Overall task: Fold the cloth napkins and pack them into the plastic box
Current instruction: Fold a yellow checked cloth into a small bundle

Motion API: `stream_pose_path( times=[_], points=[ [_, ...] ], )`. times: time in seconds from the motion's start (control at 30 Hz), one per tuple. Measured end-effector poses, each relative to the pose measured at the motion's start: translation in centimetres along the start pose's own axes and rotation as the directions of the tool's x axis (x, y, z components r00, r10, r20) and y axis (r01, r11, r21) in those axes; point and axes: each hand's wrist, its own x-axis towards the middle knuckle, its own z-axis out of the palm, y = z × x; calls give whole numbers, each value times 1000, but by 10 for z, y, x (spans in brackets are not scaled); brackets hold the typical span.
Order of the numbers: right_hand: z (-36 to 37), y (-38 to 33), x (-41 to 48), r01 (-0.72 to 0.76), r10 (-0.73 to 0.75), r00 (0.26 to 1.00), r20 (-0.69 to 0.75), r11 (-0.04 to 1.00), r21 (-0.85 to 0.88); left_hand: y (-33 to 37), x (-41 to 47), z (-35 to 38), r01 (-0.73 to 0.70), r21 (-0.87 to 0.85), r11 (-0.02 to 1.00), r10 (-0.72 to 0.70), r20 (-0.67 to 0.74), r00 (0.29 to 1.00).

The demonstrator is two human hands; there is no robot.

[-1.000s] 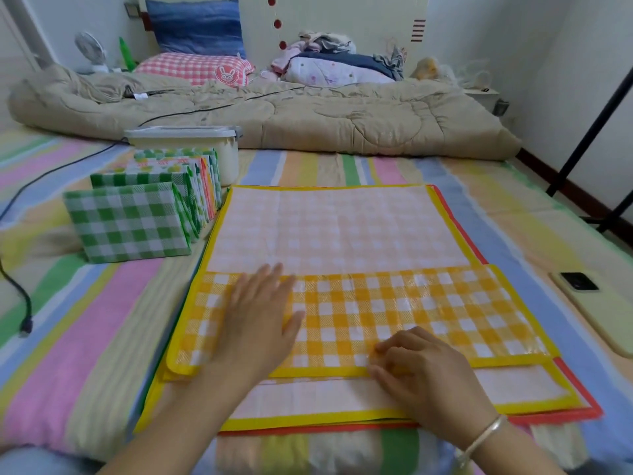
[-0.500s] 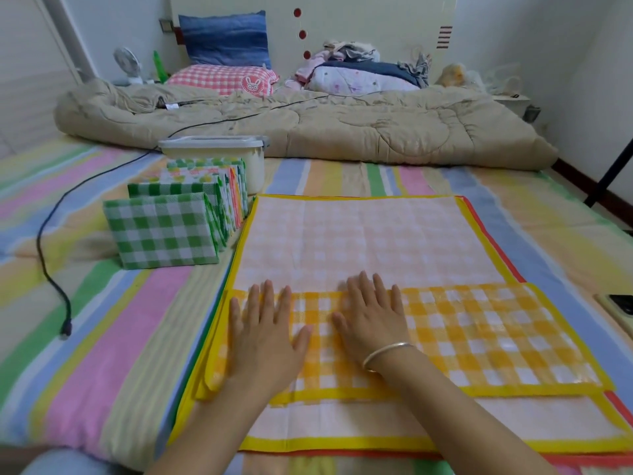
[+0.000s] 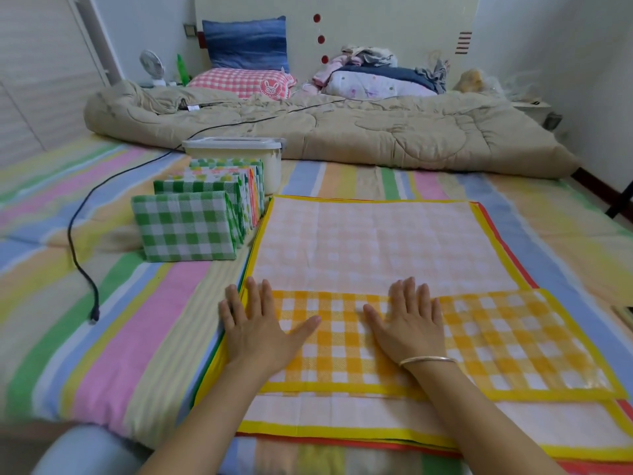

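A yellow checked napkin lies spread on top of a stack of flat napkins on the striped bed, its near edge folded up into a band. My left hand presses flat on the band's left end, fingers apart and partly over the stack's edge. My right hand, with a bracelet at the wrist, presses flat on the band's middle. To the left, several folded napkins stand in a row, green checked in front. Behind them sits the white plastic box with its lid on.
A black cable trails over the striped sheet at the left. A rolled beige quilt lies across the back, with pillows, clothes and a small fan behind it. A wall stands on the right.
My left hand slid left to the band's left end and my right hand slid right along the fold. The camera view shifted closer and slightly left.
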Motion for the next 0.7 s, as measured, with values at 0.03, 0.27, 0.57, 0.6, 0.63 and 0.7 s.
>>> stream_pose_path(
  times=[0.03, 0.27, 0.57, 0.6, 0.63, 0.7],
  points=[
    [-1, 0, 0, 3, -3, 1000, 0, 1000, 0, 0, 0, -2, 5, -20, 1000, -5, -11, 1000],
    [0, 1, -1, 19, -19, 1000, -9, 1000, -7, -23, 29, -49, -221, 134, 966, 251, -291, 923],
    [1, 1, -2, 19, -19, 1000, -24, 1000, -12, -52, 64, -84, -127, -357, 925, 195, 160, 968],
    [2, 2, -1, 18, -18, 1000, -25, 1000, -11, -55, 64, -84, -77, -360, 930, 164, 219, 962],
    [1, 2, -1, 18, -18, 1000, -24, 1000, -9, -59, 64, -83, -39, -374, 927, 143, 255, 956],
    [1, 2, -1, 23, -23, 1000, -15, 1000, 6, -64, 64, -76, -25, -364, 931, 122, 245, 962]
  ],
)
